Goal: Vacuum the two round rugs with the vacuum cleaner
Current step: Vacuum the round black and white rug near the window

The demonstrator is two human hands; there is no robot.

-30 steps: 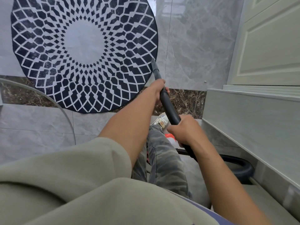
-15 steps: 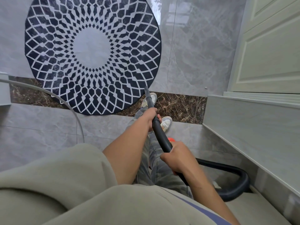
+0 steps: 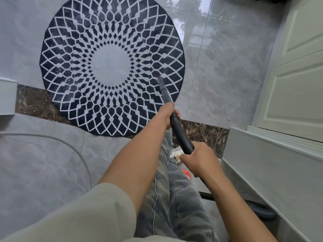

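Note:
A round rug [image 3: 111, 65], navy with a white diamond lattice and a pale centre, lies on the grey tiled floor ahead. The dark vacuum wand [image 3: 176, 123] slants from lower right up to the rug, and its narrow nozzle tip [image 3: 160, 79] sits over the rug's right part. My left hand [image 3: 168, 114] grips the wand higher up, near the rug's lower right edge. My right hand [image 3: 197, 158] grips it lower down, closer to my body. A second rug is not in view.
A white cable [image 3: 70, 147] curves across the floor at the left. The black vacuum hose [image 3: 258, 210] loops at the lower right beside a pale grey step [image 3: 272, 165] and a white door [image 3: 297, 84]. My trousered legs and a shoe [image 3: 177, 153] are below the wand.
The wand has swung forward again after being drawn back, so its nozzle now lies over the rug's right part. Both hands keep their grip; the view has shifted so the whole rug shows.

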